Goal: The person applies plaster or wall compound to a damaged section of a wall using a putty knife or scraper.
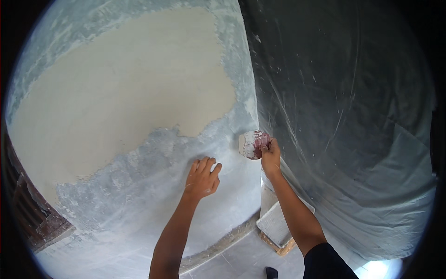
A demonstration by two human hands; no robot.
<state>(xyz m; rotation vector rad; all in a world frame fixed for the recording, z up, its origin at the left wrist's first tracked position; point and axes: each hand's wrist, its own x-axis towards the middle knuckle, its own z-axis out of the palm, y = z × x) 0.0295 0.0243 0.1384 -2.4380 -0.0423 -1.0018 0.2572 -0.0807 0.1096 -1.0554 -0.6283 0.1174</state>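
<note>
My right hand (270,156) grips a wide putty knife (251,145) with a white and reddish blade, held at the wall's right edge with pale putty along its outer end. My left hand (203,176) is open, its bent fingers apart, at the bare grey-blue lower part of the wall (200,228), below the knife and to its left. A broad cream patch of plaster (125,74) with ragged edges covers much of the upper wall.
A dark sheet (353,116) hangs along the right. A dark wooden slatted frame (25,204) is at the lower left. Below, a white-smeared tray (281,223) sits on a brownish block at the wall's foot, above grey floor tiles (232,262).
</note>
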